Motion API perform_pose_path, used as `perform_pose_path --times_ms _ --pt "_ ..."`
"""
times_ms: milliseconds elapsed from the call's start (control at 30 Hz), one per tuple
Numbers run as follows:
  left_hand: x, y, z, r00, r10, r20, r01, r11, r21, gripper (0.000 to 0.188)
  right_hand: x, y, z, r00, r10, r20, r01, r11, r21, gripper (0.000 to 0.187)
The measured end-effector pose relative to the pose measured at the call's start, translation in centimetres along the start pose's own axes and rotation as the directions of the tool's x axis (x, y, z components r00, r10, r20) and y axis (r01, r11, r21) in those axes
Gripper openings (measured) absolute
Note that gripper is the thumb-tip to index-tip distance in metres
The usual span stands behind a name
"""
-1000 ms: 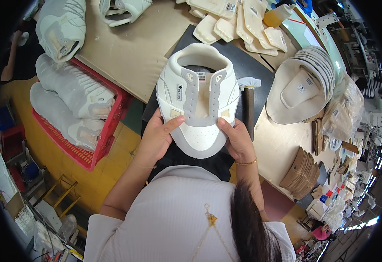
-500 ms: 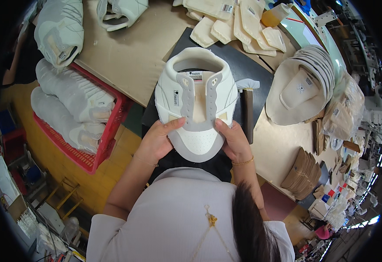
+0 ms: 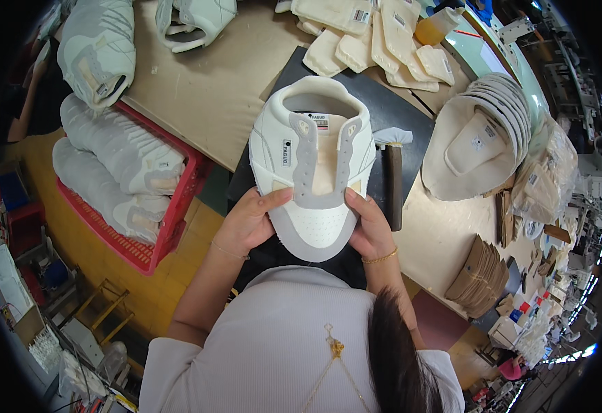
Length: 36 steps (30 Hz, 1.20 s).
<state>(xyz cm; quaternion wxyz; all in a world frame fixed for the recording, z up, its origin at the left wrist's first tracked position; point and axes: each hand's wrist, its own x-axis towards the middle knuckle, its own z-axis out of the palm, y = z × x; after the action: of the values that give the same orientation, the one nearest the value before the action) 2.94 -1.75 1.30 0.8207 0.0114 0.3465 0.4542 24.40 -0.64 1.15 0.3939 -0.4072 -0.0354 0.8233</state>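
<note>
Between my hands is a white and grey shoe upper, its toe toward me and its collar opening away from me. My left hand grips its left side near the toe, thumb on top by the lace area. On the other side my right hand pinches it the same way, fingers underneath and partly hidden. Below the upper lies a black mat on the table. A hammer with a dark handle and a pale wrapped head rests on the mat, right of the upper.
At left, a red basket holds stacked uppers. More uppers lie on the table. Cream padded pieces, a bottle of amber liquid, nested uppers and brown pieces sit beyond and right.
The upper has turned slightly in my hands, and its toe has come a little closer to me. Both hands keep their hold. The whole view has shifted slightly.
</note>
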Motion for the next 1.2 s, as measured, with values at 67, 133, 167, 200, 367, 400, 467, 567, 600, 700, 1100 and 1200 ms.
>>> perform_pose_path --times_ms 67,133,167,200,367,400,467,567,600,700,1100,1200 --pt "0.0 0.0 -0.1 1.000 0.020 -0.006 -0.020 1.000 -0.013 0.057 0.2 0.2 0.1 1.000 0.004 0.019 -0.004 1.000 -0.002 0.043" --pt "-0.1 0.3 -0.2 0.999 0.050 -0.022 -0.050 0.999 -0.011 0.055 0.4 0.4 -0.1 1.000 -0.004 0.006 0.004 0.999 -0.033 0.043" --pt "-0.1 0.4 -0.4 1.000 0.026 -0.012 -0.026 1.000 -0.001 0.055 0.6 0.5 -0.2 1.000 0.001 0.005 -0.001 0.999 -0.050 0.043" --pt "0.0 0.4 -0.8 1.000 0.005 -0.003 -0.004 1.000 0.008 0.055 0.6 0.5 -0.4 1.000 -0.015 0.005 0.015 0.999 -0.050 0.043" --pt "-1.6 2.9 -4.3 0.981 0.005 0.196 -0.019 0.997 0.069 0.023 0.3 0.2 -0.5 0.999 -0.044 0.029 0.045 0.998 -0.048 0.041" --pt "-2.6 2.9 -5.1 0.994 0.104 -0.025 -0.096 0.966 0.238 0.011 0.3 0.2 -0.5 0.999 -0.042 0.029 0.043 0.998 -0.041 0.040" --pt "-4.5 4.0 -6.2 0.968 0.206 -0.145 -0.153 0.939 0.308 0.012 0.4 -0.1 -0.5 0.999 -0.031 0.033 0.033 0.998 -0.049 0.040" --pt "-6.8 5.3 -8.6 0.918 0.288 -0.273 -0.200 0.931 0.306 0.022 0.5 -0.1 -0.9 0.999 -0.037 0.002 0.037 0.997 -0.067 0.040" --pt "-7.2 5.4 -8.9 0.888 0.309 -0.341 -0.206 0.930 0.305 0.025 0.5 -0.1 -1.2 0.999 -0.036 -0.001 0.036 0.996 -0.076 0.040" --pt "-7.6 4.9 -11.6 0.740 0.474 -0.477 -0.201 0.833 0.516 0.037 0.5 -0.2 -1.4 1.000 -0.024 0.019 0.025 0.997 -0.075 0.040" --pt "-1.9 -0.2 0.3 0.991 0.101 -0.086 -0.100 0.995 0.009 0.050 0.5 -0.1 -0.2 1.000 -0.031 0.001 0.031 0.999 -0.043 0.040" --pt "-0.8 -0.5 1.9 0.990 0.118 -0.073 -0.118 0.993 0.008 0.050 0.4 0.3 0.1 0.997 -0.076 0.006 0.076 0.995 -0.070 0.039"
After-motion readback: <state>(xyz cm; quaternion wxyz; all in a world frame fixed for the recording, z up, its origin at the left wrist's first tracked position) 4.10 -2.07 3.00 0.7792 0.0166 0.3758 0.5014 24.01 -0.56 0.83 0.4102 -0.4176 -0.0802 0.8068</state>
